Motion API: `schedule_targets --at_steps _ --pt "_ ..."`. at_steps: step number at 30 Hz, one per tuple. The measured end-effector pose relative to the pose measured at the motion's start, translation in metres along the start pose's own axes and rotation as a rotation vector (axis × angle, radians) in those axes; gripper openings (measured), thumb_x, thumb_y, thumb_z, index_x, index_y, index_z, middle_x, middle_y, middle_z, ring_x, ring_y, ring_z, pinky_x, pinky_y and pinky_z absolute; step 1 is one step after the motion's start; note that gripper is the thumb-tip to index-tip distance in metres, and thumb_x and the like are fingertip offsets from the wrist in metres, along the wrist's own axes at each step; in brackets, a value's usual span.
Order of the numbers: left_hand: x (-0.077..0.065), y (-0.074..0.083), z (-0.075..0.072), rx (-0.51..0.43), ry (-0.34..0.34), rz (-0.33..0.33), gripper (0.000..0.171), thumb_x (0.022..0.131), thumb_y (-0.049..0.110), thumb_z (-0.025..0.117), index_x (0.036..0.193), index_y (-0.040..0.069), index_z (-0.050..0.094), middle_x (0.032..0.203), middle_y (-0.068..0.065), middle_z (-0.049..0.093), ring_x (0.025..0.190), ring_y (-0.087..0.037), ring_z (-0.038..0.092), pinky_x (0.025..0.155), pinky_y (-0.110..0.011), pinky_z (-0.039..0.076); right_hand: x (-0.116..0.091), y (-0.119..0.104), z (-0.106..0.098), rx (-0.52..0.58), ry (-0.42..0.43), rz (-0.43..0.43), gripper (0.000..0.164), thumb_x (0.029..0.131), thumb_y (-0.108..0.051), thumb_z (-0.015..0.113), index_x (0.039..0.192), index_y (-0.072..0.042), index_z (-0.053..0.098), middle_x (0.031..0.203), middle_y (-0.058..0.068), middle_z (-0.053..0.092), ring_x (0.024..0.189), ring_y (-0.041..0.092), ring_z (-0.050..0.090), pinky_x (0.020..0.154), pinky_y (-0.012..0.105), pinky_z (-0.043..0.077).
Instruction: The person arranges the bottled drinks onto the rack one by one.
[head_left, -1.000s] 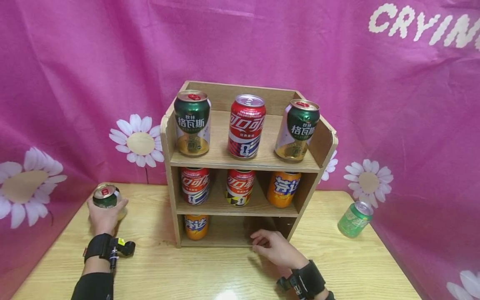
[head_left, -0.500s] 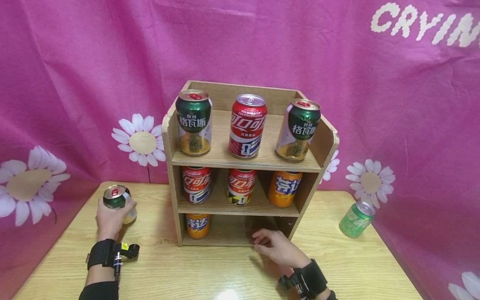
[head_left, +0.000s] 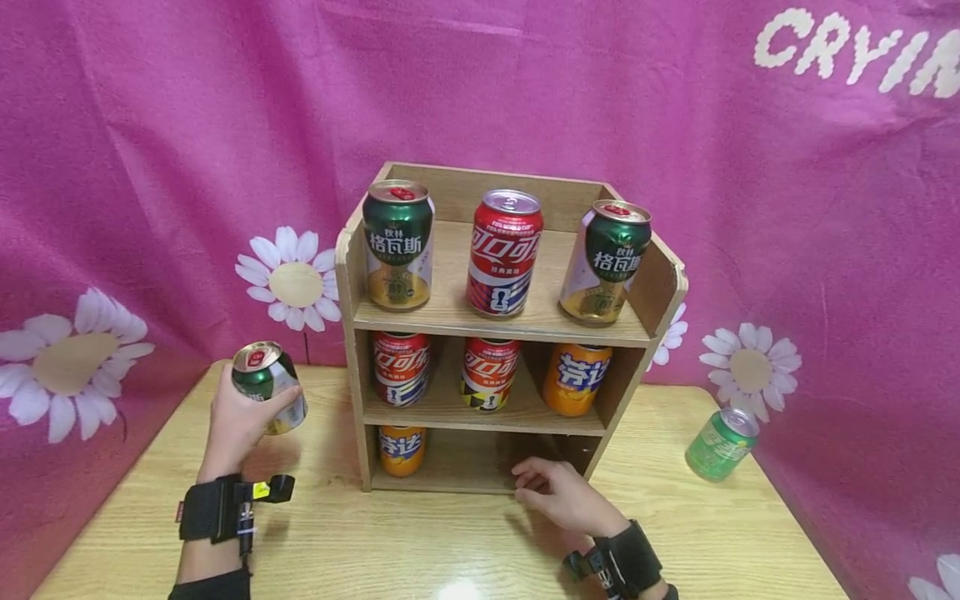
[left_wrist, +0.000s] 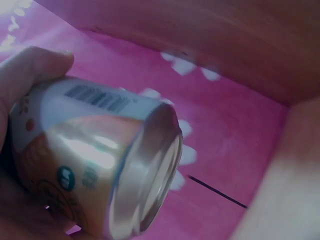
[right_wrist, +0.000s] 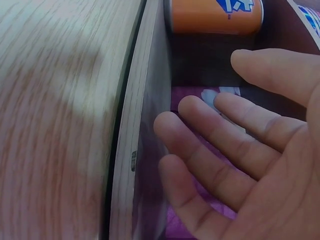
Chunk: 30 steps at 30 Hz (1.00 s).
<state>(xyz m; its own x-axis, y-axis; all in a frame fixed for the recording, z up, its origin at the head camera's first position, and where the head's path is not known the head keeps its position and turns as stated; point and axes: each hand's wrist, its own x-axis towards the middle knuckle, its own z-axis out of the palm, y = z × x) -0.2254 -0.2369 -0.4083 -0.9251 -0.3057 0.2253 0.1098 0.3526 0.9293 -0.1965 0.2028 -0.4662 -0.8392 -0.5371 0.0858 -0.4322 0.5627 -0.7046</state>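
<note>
My left hand [head_left: 238, 421] grips a green, white and gold drink can [head_left: 260, 379] left of the wooden shelf. The can is tilted, and in the left wrist view its gold and white side [left_wrist: 85, 145] and metal bottom end show beside the thumb. My right hand [head_left: 567, 498] is at the right front of the bottom level, with nothing in it. Its fingers [right_wrist: 215, 165] are loosely bent in the right wrist view, in front of the shelf opening. An orange Fanta can [head_left: 402, 452] stands at the left of that level.
The three-level wooden shelf [head_left: 480, 461] stands mid-table. Two green-gold cans and a red Coca-Cola can [head_left: 505, 252] stand on top; two red cans and an orange can [head_left: 577, 379] fill the middle. A green can [head_left: 722, 444] stands right. Pink flowered cloth [head_left: 187, 125] hangs behind.
My left hand has lifted the green-gold can off the table's left side and carried it right, towards the shelf, tilting it. The right hand stays in place. The view has shifted slightly.
</note>
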Motion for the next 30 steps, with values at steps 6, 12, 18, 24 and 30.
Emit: schedule_targets --at_steps 6,12,18,24,30 --pt "-0.012 0.021 -0.005 -0.020 0.020 0.048 0.084 0.077 0.019 0.079 0.141 0.005 0.027 0.125 -0.014 0.046 0.106 -0.018 0.046 0.086 -0.036 0.041 0.000 0.001 0.001 0.010 0.003 -0.005 0.025 0.092 -0.015 0.062 0.111 0.001 0.061 0.097 0.006 0.066 0.085 0.014 0.062 0.073 0.027 0.052" --pt "-0.021 0.037 -0.010 -0.003 0.008 0.108 0.084 0.074 0.018 0.082 0.141 0.008 0.031 0.122 -0.012 0.049 0.102 -0.016 0.046 0.082 -0.034 0.042 -0.002 0.003 -0.001 0.010 0.010 -0.003 0.026 0.091 -0.014 0.062 0.112 0.002 0.060 0.097 0.007 0.066 0.085 0.013 0.062 0.073 0.026 0.052" --pt "-0.031 0.051 -0.013 0.028 -0.065 0.235 0.082 0.071 0.011 0.084 0.138 0.004 0.037 0.120 -0.012 0.051 0.101 -0.014 0.047 0.083 -0.030 0.043 -0.004 0.001 -0.001 0.007 0.006 -0.008 0.025 0.091 -0.014 0.063 0.110 0.001 0.061 0.096 0.006 0.065 0.083 0.014 0.062 0.073 0.027 0.052" --pt "-0.044 0.068 -0.008 -0.001 -0.113 0.324 0.080 0.070 0.004 0.083 0.136 0.003 0.038 0.116 -0.009 0.053 0.099 -0.009 0.049 0.081 -0.019 0.042 -0.004 0.001 -0.002 0.018 0.004 -0.007 0.025 0.092 -0.016 0.063 0.110 0.000 0.061 0.096 0.005 0.065 0.084 0.014 0.062 0.073 0.028 0.051" --pt "-0.059 0.084 -0.002 -0.091 -0.124 0.408 0.076 0.065 -0.006 0.082 0.130 0.001 0.044 0.108 0.002 0.058 0.094 -0.011 0.055 0.078 -0.018 0.046 -0.002 0.001 -0.005 -0.001 0.003 -0.014 0.027 0.091 -0.017 0.062 0.111 0.001 0.061 0.096 0.004 0.066 0.085 0.012 0.062 0.073 0.026 0.051"
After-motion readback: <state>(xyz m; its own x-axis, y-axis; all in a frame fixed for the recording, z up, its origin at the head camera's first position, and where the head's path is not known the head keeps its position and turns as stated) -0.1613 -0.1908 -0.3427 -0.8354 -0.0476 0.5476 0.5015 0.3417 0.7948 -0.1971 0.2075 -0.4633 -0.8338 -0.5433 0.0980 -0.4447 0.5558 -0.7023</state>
